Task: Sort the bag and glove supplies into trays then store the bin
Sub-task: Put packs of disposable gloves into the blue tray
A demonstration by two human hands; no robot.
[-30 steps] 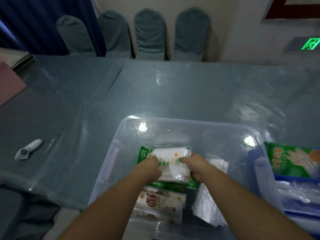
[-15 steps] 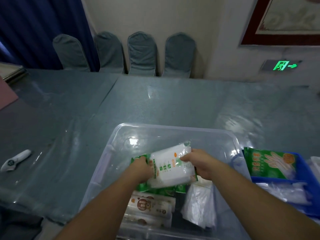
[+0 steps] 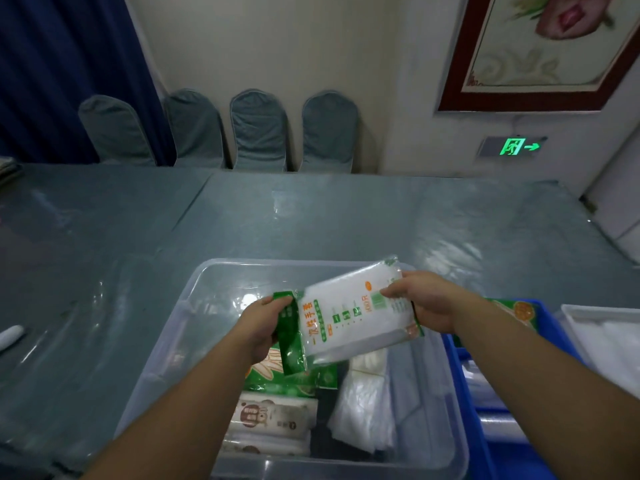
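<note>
Grey tabletop (image 3: 311, 220) is carrying a clear bin (image 3: 166, 348); above the bin, left hand (image 3: 265, 325) and right hand (image 3: 427, 301) are pinching opposite ends of a glove pack (image 3: 353, 323). Sorting seems underway; next, likely carrying it beside the bin to the blue tray (image 3: 540, 306).

Surface: we see a grey-blue table (image 3: 311, 220) under a glossy clear cover | on it, near edge: clear plastic bin (image 3: 207, 282) | just right of the bin: blue tray (image 3: 540, 303), then a white tray (image 3: 568, 308) at the right edge | far left: small white object (image 3: 10, 336), too cropped to identify
</note>
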